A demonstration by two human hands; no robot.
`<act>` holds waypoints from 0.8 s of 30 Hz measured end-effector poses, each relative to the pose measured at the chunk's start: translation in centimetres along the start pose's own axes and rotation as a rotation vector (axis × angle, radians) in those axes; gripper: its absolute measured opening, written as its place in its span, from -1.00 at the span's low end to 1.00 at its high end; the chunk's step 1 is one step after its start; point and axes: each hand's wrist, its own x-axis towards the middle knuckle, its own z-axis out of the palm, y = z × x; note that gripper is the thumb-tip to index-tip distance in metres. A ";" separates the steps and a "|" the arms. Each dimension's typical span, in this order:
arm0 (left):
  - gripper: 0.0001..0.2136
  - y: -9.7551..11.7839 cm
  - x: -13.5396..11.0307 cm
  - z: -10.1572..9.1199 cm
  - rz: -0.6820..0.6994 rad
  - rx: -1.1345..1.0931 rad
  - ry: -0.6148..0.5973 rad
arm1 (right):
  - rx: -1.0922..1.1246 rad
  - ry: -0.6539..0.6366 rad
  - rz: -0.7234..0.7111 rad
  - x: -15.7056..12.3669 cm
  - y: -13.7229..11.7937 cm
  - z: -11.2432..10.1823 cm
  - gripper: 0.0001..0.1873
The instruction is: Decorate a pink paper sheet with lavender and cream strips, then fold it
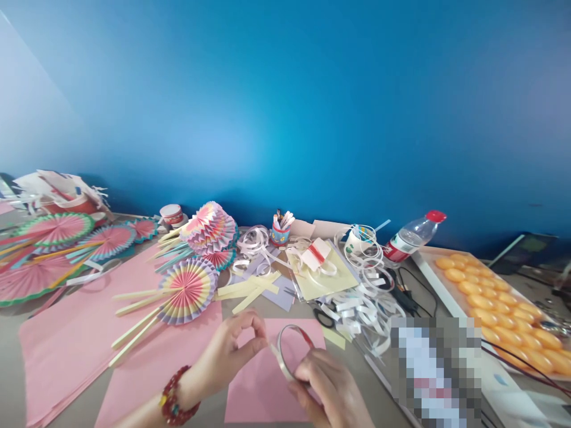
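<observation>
My right hand (332, 389) grips a thin roll of double-sided tape (289, 348) and holds it upright over a folded pink paper sheet (267, 386). My left hand (236, 348), with a red bead bracelet on its wrist, pinches the loose end of the tape at the roll's left edge, thumb and forefinger pressed together. Both hands hover just above the table's near edge.
Round pleated paper fans (187, 291) on sticks lie at the left and centre on pink sheets (66, 339). White paper strips (366, 297), black scissors (325, 318), a pen cup (280, 233), a water bottle (413, 235) and a tray of orange pieces (499, 300) crowd the right.
</observation>
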 end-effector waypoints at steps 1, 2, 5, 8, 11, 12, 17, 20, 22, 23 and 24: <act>-0.83 0.0 -0.2 -0.1 0.000 0.013 0.005 | 0.000 -0.016 0.023 -0.2 0.0 0.0 -0.86; -0.83 0.0 -0.5 -0.2 -0.004 0.019 0.010 | -0.004 -0.038 0.052 -0.4 0.0 -0.1 -0.88; -0.81 -0.5 -1.3 -0.2 -0.035 0.025 0.022 | -0.055 -0.109 0.141 -0.8 0.0 -0.3 -0.91; -0.79 -1.3 -2.2 0.3 -0.078 0.044 0.051 | -0.170 -0.167 0.198 -1.1 0.4 -0.6 -0.89; -0.82 -2.0 -2.8 1.4 -0.091 0.054 0.041 | -0.307 -0.190 0.197 -1.7 1.0 -0.7 -0.88; -0.83 -2.3 -3.0 1.8 -0.086 0.046 0.027 | -0.346 -0.190 0.189 -2.0 1.2 -0.7 -0.88; -0.86 -3.2 -3.9 3.0 -0.077 0.005 0.005 | -0.425 -0.179 0.185 -4.2 0.6 0.7 -0.87; -0.86 -3.5 -5.2 2.9 -0.115 0.018 0.012 | -0.400 -0.222 0.204 -5.7 -0.8 2.1 -0.87; -0.86 -3.6 -6.1 2.7 -0.133 0.017 0.001 | -0.383 -0.268 0.202 -6.4 -1.6 2.7 -0.86; -0.86 -3.5 -6.5 2.5 -0.135 0.014 -0.011 | -0.377 -0.292 0.204 -6.5 -2.0 2.8 -0.87; -0.86 -3.5 -6.7 2.4 -0.133 0.011 -0.024 | -0.368 -0.314 0.210 -6.6 -2.2 2.7 -0.87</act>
